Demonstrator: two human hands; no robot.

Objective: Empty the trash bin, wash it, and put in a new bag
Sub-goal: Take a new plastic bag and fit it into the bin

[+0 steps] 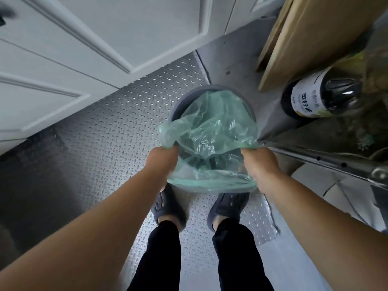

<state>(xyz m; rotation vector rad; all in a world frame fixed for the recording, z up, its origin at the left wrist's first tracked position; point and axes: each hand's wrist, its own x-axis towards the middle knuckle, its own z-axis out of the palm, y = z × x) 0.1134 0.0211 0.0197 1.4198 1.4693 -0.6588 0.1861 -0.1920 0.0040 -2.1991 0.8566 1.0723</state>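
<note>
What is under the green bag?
Under the green bag sits a round grey bin; only its far rim shows. Both hands grip the bag's edges. The bin's inside is hidden by plastic.

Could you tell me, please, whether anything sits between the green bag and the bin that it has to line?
Nothing visible does. Both hands, left and right, grip the green bag directly over the grey bin, and part of its rim is bare at the far side.
</note>
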